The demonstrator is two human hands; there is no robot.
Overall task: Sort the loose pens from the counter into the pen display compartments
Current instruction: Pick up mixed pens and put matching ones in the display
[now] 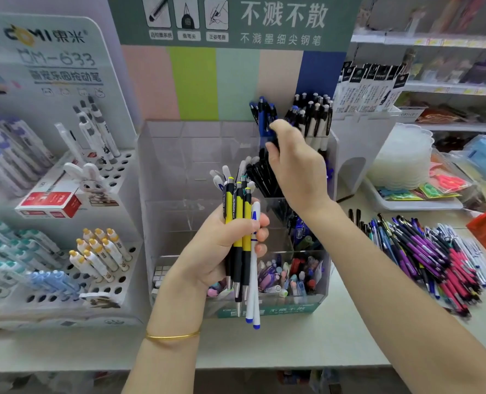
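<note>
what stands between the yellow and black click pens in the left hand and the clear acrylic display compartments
Nothing visible. The left hand holds the yellow and black click pens just in front of the clear acrylic display compartments, whose left cells show no pens. The right hand, gripping dark pens, occupies only the upper right cells.

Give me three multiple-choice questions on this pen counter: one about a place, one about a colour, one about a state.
1. The loose pen pile lies: A) on the counter, right of the clear display; B) inside the display; C) on a back shelf.
2. The three matching pens in the left hand's grip have barrels: A) pink; B) yellow; C) green.
3. The right hand is: A) flat on the counter; B) hanging empty; C) curled round dark pens at the display's upper right.
Key: 1 A, it spreads over the counter beside the display; 2 B, yellow above black; 3 C, it wraps the pens there.
</note>
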